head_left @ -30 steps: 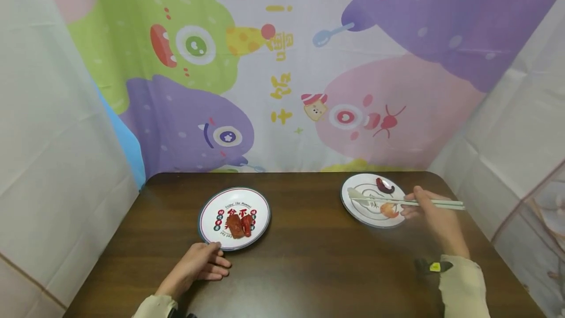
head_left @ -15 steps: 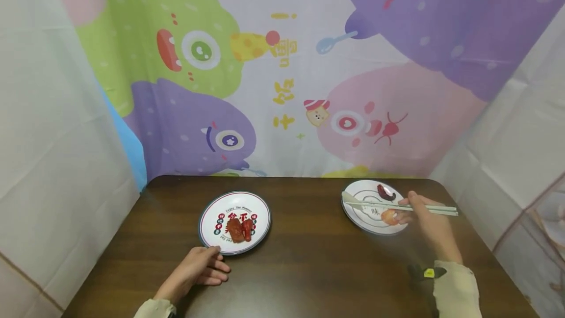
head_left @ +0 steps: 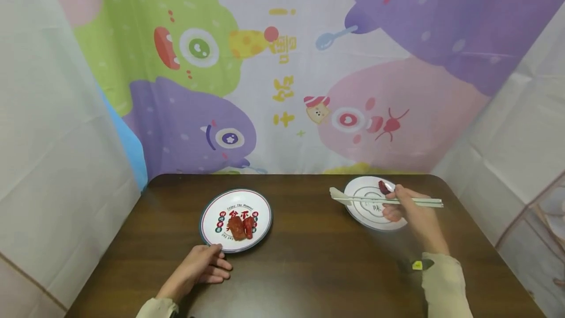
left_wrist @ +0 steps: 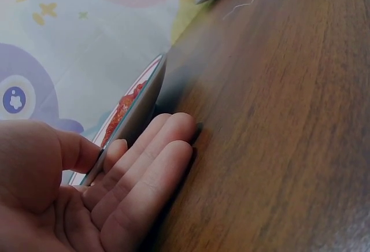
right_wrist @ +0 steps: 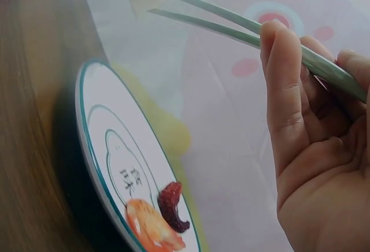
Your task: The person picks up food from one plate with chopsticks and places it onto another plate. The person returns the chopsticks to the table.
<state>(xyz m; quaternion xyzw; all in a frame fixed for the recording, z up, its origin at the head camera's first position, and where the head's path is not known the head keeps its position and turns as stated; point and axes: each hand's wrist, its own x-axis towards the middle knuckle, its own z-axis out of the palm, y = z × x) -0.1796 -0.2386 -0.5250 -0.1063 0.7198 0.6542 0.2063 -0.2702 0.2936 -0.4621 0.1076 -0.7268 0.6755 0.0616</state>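
My right hand holds a pair of pale green chopsticks above the right plate. Their tips point left and stand apart in the right wrist view. A pale shape shows at the tips in the head view; what it is I cannot tell. On that plate lie an orange, shrimp-like piece, mostly behind my fingers in the head view, and a dark red, curled tentacle-like piece. My left hand pinches the near rim of the left plate, thumb on top. Two reddish-brown meat pieces lie there.
Both plates stand apart on the dark brown wooden table. Behind it hangs a cloth with cartoon creatures. Pale sheets enclose the left and right sides.
My right hand has moved left with the chopsticks, whose tips now reach past the right plate's left edge. The left hand stays at its plate's rim. The food pieces have not visibly moved.
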